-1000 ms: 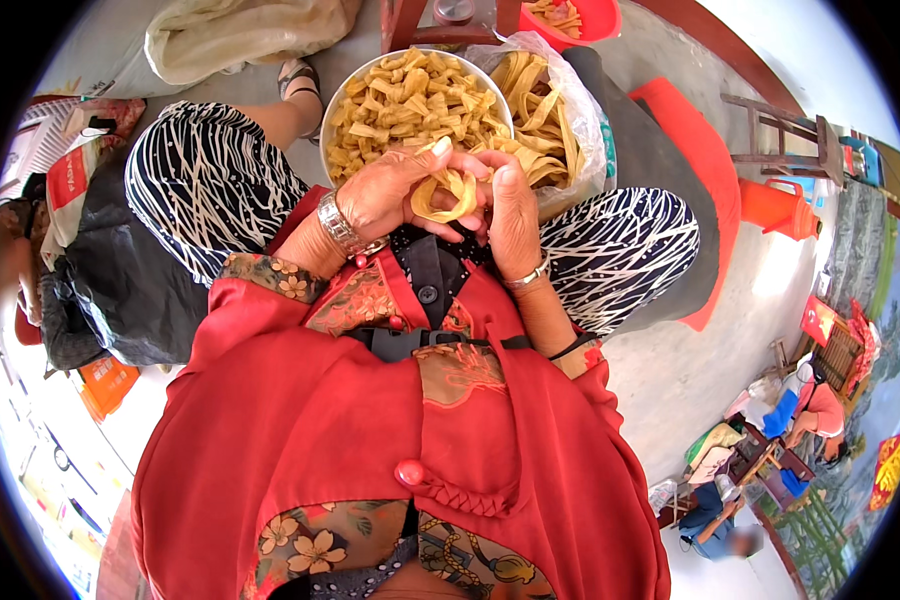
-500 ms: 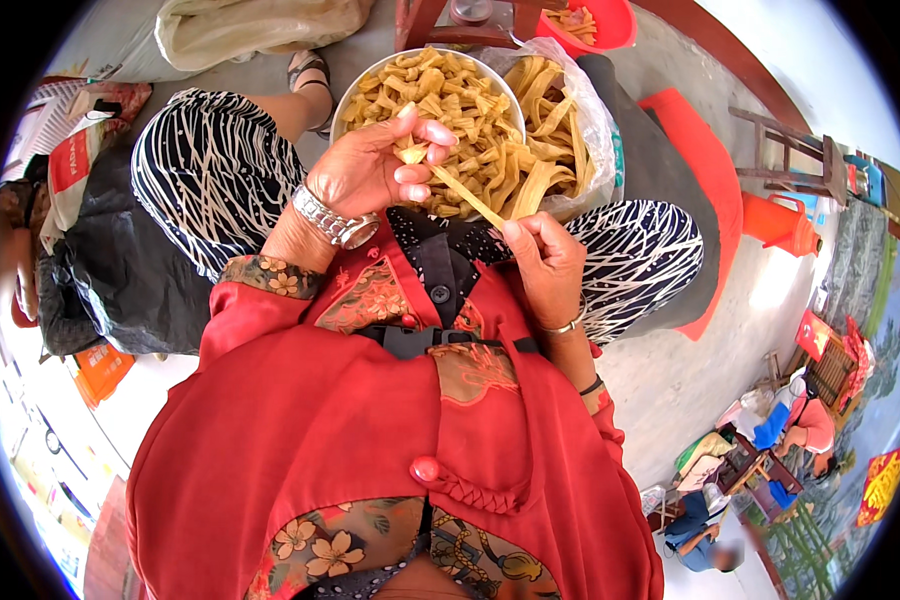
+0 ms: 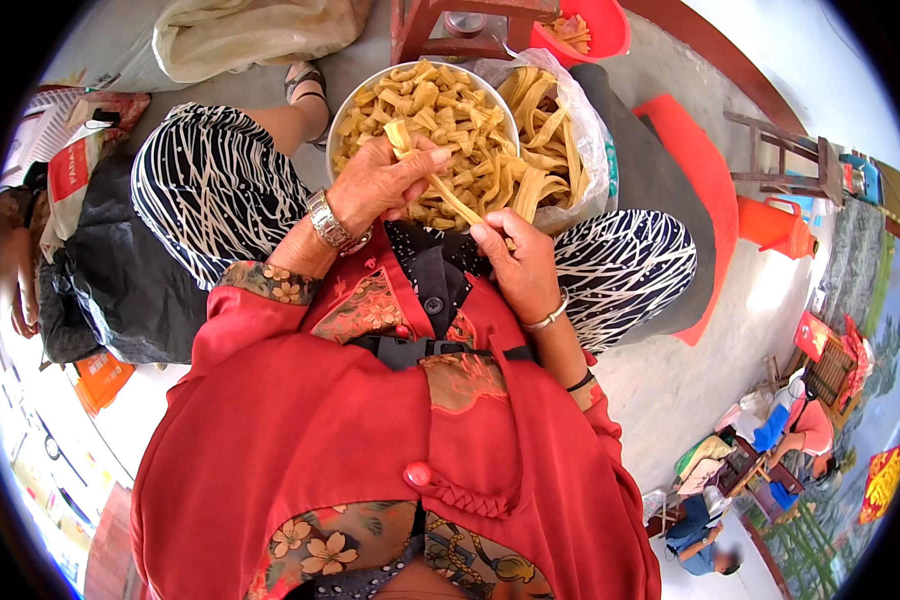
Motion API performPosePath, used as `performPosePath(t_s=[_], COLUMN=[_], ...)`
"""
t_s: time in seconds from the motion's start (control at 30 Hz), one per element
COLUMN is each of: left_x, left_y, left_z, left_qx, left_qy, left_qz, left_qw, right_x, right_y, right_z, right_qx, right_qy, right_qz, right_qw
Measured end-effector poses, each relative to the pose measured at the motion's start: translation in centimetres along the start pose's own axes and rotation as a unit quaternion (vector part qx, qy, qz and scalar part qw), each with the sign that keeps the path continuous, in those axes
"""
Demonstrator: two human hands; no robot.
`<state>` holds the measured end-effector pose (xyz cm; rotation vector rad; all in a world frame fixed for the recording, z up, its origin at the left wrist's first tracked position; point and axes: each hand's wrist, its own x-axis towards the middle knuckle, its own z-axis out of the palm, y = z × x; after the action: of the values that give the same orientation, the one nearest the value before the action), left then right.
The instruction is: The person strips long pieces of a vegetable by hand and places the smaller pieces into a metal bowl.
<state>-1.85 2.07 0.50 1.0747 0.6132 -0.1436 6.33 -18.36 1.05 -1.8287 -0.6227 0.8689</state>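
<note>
Red-and-white printed bag (image 3: 70, 165), far left; orange packet (image 3: 100, 378), lower left; red-and-yellow sign (image 3: 885, 480), far right.

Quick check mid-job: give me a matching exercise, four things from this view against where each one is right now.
Things:
1. Long pale-yellow strip
2. Round white bowl of knotted yellow pieces
3. Clear plastic bag of flat yellow strips
4. Red plastic basin

Places:
A. on the lap
B. stretched between left hand and right hand
C. far top, past the bowl
D. right of the bowl

Pairs: 1-B, 2-A, 3-D, 4-C
</note>
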Motion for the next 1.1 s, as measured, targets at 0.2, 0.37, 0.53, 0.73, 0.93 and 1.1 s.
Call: performPosePath(t_s=[0.2,0.37,0.53,0.73,0.93,1.1], left_x=[0.0,-0.7,1.7,7.1,16.5,14.7], left_y=[1.8,4.0,8.0,17.4,20.1,15.8], left_z=[0.3,-1.2,-1.8,0.3,-1.8,-2.7], left_qx=[-0.069,-0.189,-0.17,-0.046,0.143,0.225], left_qy=[-0.023,-0.013,-0.029,0.038,0.185,0.194], left_qz=[0.035,0.105,0.174,0.302,0.377,0.471], left_qw=[0.997,0.976,0.969,0.951,0.896,0.831], right_x=[3.5,5.0,9.0,17.4,24.3,24.7], right_y=[-4.6,-5.9,-8.7,-14.0,-15.2,-9.0], right_z=[-0.1,0.0,-2.7,-7.5,-9.9,-10.8], right_qx=[0.092,0.024,-0.067,-0.349,-0.488,-0.542], right_qy=[-0.135,-0.072,-0.043,0.168,0.255,0.154], right_qz=[0.079,-0.096,-0.196,-0.349,-0.365,-0.231], right_qw=[0.983,0.993,0.977,0.853,0.751,0.793])
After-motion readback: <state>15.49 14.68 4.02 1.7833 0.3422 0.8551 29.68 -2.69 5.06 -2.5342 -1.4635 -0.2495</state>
